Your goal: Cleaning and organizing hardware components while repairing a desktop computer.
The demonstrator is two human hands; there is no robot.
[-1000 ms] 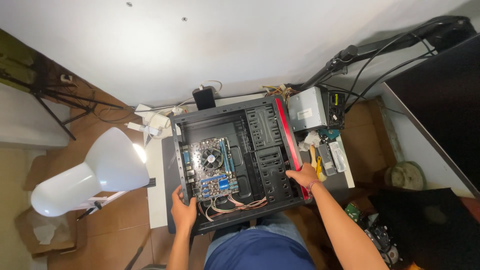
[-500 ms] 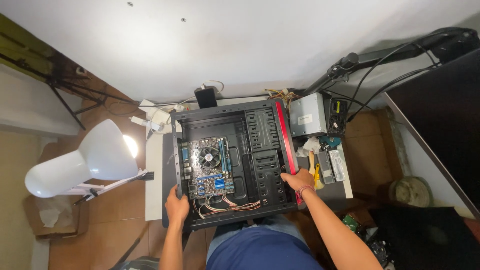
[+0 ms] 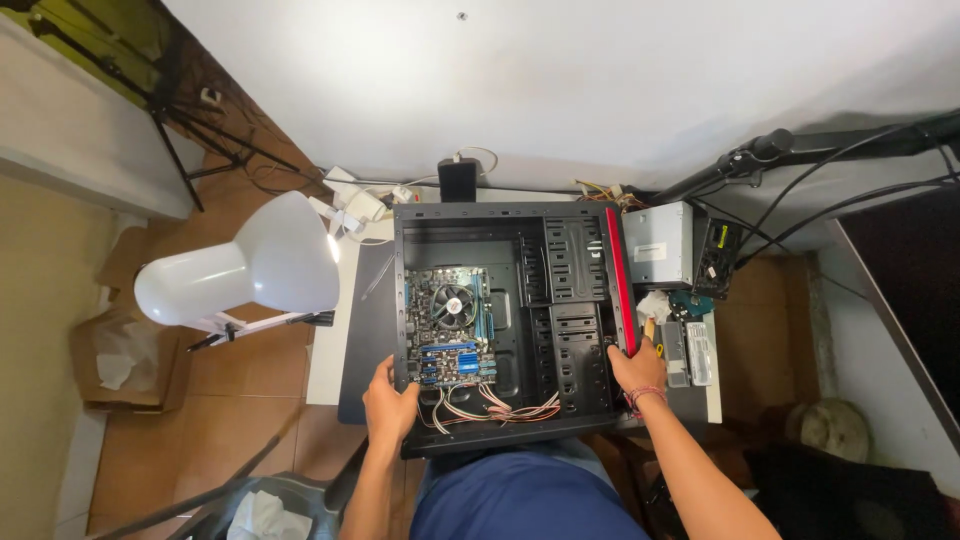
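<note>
Lying on its side on a white desk [image 3: 330,350]: black steel computer case with red front trim [image 3: 560,250], side panel off, interior open to view.
- Green motherboard with round cooler fan [image 3: 450,320]: mounted in the case's left half; blue slots below it; fine detail too small to read.
- Bundle of thin pink-and-white cables [image 3: 505,405]: loose along the near edge; where the ends run cannot be made out.
- Left hand [image 3: 388,408]: gripping the case's near-left corner, fingers curled over the rim, tips partly hidden inside.
- Right hand [image 3: 637,368]: closed on the case's right edge beside the red trim; fingertips hidden behind the frame.
- Grey metal power supply box [image 3: 658,243]: just right of the case.
- White lamp shade [image 3: 245,270]: left, covering part of the desk.
- Small parts beside the right hand: indistinct.
</note>
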